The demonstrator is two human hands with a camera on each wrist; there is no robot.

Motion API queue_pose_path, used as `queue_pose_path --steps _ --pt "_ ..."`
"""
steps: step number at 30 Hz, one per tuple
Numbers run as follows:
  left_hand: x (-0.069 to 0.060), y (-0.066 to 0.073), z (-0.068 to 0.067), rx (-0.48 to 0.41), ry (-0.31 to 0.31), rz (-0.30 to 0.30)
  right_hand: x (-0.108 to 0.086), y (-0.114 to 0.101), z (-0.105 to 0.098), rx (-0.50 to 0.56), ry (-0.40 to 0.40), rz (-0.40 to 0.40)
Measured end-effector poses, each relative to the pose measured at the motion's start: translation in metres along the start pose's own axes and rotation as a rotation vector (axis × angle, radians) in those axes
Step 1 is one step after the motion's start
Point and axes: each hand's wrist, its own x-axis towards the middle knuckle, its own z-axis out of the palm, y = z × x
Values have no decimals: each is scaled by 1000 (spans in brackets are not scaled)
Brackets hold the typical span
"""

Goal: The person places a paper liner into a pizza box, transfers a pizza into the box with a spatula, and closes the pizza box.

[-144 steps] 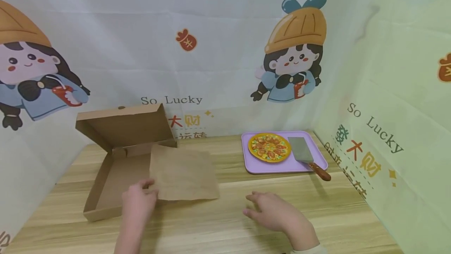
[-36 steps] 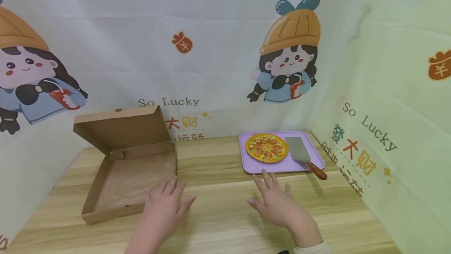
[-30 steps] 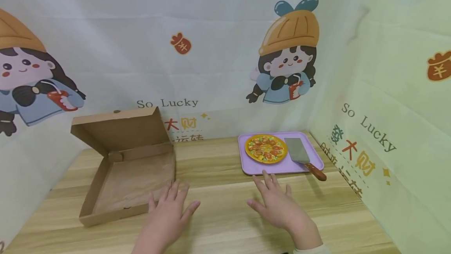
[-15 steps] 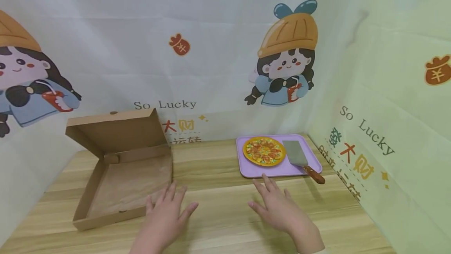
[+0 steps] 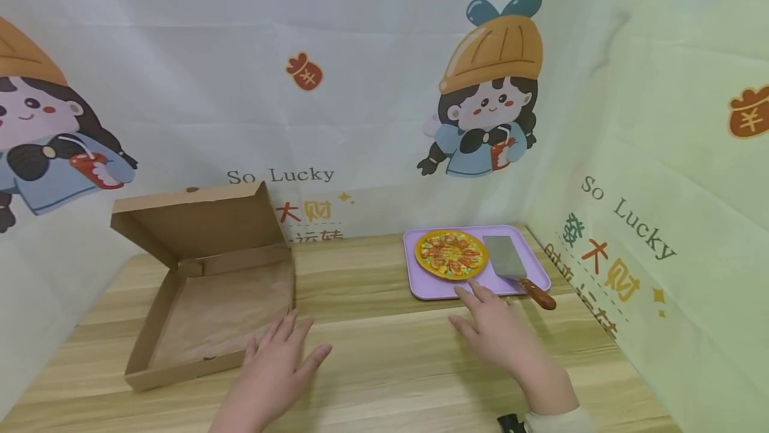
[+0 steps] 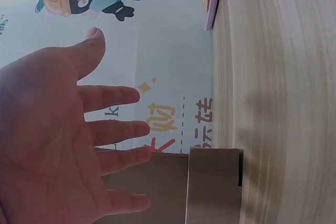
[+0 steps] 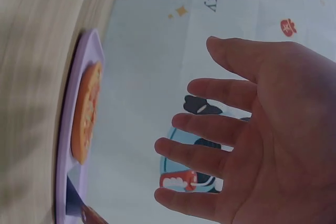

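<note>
One sheet of brown paper (image 5: pixel 222 316) now lines the open box (image 5: pixel 198 227), so lining looks finished; the left hand (image 5: pixel 273 369) spreads empty nearby. The pizza (image 5: pixel 452 255) stays on the purple tray (image 5: pixel 423 287); the right hand (image 5: pixel 504 334), fingers extended, empty, has edged toward the spatula (image 5: pixel 504 256).

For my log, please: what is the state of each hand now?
Left hand: open, holding nothing, near the box.
Right hand: open, holding nothing, near the tray.
</note>
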Motion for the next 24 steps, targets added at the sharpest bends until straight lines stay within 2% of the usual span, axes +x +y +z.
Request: queue_pose_path --steps 10,20,24 --pt "0 -2 -6 -18 -7 2 7 26 -17 -123 78 45" --pt "-2 -9 -8 -30 -29 -5 20 48 -17 -126 115 146" --pt "-4 -15 -8 -21 5 18 25 60 -21 -134 115 178"
